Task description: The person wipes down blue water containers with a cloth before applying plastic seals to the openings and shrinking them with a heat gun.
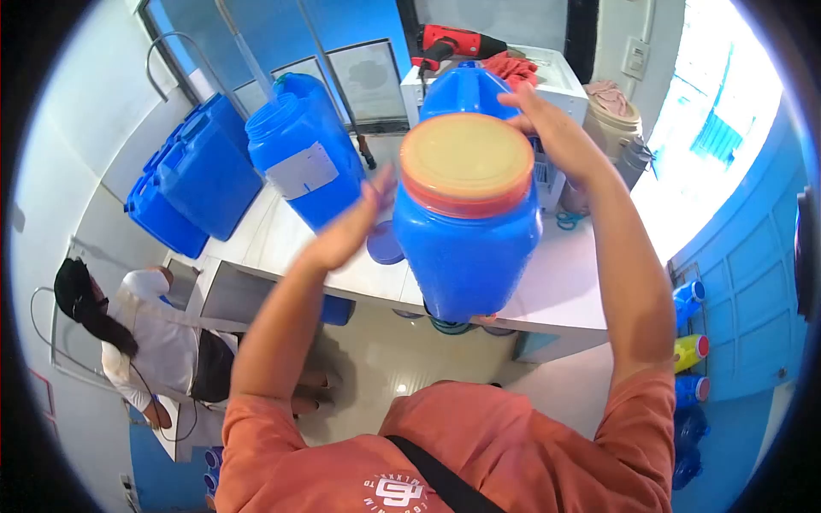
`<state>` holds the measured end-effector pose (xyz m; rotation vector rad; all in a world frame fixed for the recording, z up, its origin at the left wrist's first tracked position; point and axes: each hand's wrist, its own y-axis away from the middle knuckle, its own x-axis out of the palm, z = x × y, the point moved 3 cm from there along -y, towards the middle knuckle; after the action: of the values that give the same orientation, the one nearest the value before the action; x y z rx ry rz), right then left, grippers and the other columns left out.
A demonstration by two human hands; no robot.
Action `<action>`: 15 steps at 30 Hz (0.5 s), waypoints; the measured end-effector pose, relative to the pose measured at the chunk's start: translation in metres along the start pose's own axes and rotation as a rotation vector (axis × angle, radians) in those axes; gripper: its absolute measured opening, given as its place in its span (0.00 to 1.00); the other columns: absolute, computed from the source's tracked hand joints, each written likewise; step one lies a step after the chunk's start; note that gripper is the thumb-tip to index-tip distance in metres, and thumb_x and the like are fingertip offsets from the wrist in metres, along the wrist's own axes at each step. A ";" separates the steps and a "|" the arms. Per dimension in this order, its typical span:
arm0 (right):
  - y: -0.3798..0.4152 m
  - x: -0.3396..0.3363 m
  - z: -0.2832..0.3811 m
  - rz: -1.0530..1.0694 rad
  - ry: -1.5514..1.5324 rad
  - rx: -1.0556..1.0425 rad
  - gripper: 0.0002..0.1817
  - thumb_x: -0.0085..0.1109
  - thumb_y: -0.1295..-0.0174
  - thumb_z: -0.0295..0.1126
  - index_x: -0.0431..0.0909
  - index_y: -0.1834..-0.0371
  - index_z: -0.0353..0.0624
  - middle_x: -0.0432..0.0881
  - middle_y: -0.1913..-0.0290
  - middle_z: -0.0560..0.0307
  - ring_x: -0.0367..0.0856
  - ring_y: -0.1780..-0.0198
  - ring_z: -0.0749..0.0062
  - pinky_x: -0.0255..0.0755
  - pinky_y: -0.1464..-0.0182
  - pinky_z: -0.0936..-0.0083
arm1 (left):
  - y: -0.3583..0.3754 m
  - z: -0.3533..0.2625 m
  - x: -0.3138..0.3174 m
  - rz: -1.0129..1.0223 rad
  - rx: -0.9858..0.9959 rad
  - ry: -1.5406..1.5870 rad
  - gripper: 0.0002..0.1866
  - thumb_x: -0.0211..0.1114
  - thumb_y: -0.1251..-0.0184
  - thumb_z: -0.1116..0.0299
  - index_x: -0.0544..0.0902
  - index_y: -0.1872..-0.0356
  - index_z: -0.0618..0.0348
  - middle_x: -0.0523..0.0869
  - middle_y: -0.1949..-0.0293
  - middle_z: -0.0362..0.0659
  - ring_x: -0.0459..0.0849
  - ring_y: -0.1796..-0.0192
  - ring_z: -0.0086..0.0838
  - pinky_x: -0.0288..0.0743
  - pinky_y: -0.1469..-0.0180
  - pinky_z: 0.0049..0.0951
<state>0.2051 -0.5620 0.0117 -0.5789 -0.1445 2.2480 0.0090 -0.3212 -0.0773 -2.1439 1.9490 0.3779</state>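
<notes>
A large blue plastic container [466,256] stands upright in front of me at the counter's front edge, topped by a round lid [466,158] with a cream top and orange rim. My left hand [351,227] is raised to the left of it, slightly blurred, fingers stretched out and holding nothing. On the other side, my right hand [556,132] is lifted with its fingers extended behind the lid's right edge, also with nothing in it. A blue jug with a handle [468,90] stands just behind the lid. Beside my left hand lies a round dark blue cap [386,244].
An uncapped blue container [308,162] and several blue jerrycans [209,171] stand on the counter [564,282] to the left. A red heat gun [453,43] and red cloth [510,68] lie at the back. Another person [162,333] is at the lower left.
</notes>
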 end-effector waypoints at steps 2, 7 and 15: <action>-0.009 -0.005 0.014 0.122 -0.004 0.092 0.47 0.38 0.30 0.72 0.70 0.27 0.41 0.86 0.46 0.48 0.77 0.38 0.65 0.58 0.29 0.70 | 0.012 0.017 0.048 0.042 -0.085 0.386 0.51 0.22 0.31 0.23 0.46 0.18 0.51 0.61 0.22 0.46 0.62 0.23 0.39 0.59 0.25 0.45; -0.009 -0.034 0.064 0.323 0.752 0.212 0.44 0.53 0.33 0.66 0.70 0.29 0.37 0.87 0.51 0.49 0.82 0.49 0.65 0.73 0.42 0.67 | 0.054 -0.011 0.109 0.184 0.324 -0.095 0.61 0.42 0.38 0.19 0.36 0.18 0.57 0.50 0.20 0.55 0.55 0.20 0.50 0.62 0.27 0.53; 0.042 -0.092 0.071 0.580 0.925 -0.125 0.28 0.64 0.43 0.49 0.76 0.47 0.39 0.85 0.60 0.49 0.84 0.59 0.60 0.76 0.52 0.66 | 0.042 0.006 0.097 -0.291 0.489 -0.148 0.62 0.82 0.49 0.53 0.48 0.21 0.60 0.63 0.29 0.51 0.63 0.26 0.44 0.61 0.29 0.50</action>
<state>0.1981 -0.6517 0.0958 -1.8391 0.4007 2.2461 -0.0241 -0.4147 -0.1145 -1.9637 1.4342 0.0016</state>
